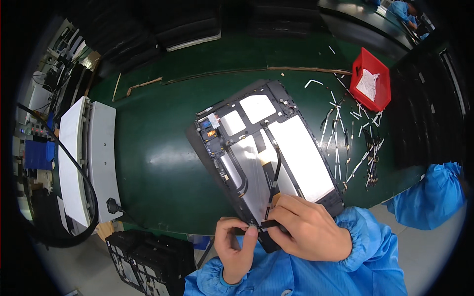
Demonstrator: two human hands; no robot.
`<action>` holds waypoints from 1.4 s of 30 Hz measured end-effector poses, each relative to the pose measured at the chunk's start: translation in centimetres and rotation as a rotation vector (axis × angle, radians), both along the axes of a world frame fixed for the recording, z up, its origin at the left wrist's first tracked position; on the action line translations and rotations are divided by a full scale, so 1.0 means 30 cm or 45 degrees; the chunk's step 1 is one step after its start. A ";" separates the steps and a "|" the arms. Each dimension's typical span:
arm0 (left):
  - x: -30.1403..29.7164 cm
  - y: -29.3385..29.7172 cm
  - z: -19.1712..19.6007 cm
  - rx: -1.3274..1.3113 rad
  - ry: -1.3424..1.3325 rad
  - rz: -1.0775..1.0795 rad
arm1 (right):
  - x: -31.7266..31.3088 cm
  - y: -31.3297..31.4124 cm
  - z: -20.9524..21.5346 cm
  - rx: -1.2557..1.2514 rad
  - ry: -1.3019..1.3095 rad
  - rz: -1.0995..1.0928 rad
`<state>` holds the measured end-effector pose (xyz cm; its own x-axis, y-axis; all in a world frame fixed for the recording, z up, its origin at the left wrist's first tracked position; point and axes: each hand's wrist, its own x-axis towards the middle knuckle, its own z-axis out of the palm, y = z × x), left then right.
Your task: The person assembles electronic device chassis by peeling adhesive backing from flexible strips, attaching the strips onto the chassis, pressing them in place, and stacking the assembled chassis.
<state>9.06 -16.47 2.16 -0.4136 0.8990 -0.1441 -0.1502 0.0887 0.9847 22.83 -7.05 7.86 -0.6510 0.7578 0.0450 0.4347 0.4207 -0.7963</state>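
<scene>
A black device chassis (284, 106) with silver panels lies tilted on the green table, its lower end nearest me. A thin black cable (278, 165) runs down its middle towards my hands. My right hand (311, 229) rests over the lower end, fingers closed on a short black strip (268, 224). Whether this strip belongs to the cable I cannot tell. At the chassis's lower left corner my left hand (236, 249) has thumb and forefinger pinched together, close to the strip's tip. What sits between those fingertips is too small to make out.
Right of the chassis, several black-and-white strips (337, 143) lie scattered beside a red bin (382, 89) with white pieces inside. White equipment (101, 158) stands at the left, a black cable looping before it. Black stacks (187, 29) line the far side. Another person's blue sleeve (429, 197) is at the right.
</scene>
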 end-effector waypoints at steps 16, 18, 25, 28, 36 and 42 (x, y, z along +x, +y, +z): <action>-0.019 -0.005 -0.008 0.019 -0.032 -0.053 | -0.008 0.008 0.021 -0.026 -0.112 0.068; -0.023 -0.005 -0.010 0.024 -0.036 -0.061 | -0.008 0.006 0.020 -0.039 -0.093 0.100; -0.030 -0.009 -0.019 0.028 -0.123 -0.083 | -0.021 -0.010 0.006 0.006 -0.068 0.034; -0.025 -0.008 -0.018 0.035 -0.074 -0.076 | -0.026 -0.018 0.005 0.002 -0.056 -0.048; -0.025 -0.011 -0.029 0.083 -0.040 -0.070 | -0.039 -0.037 -0.003 0.012 0.013 -0.148; -0.034 -0.006 0.014 0.205 0.347 -0.100 | -0.013 -0.038 0.018 -0.290 0.225 -0.057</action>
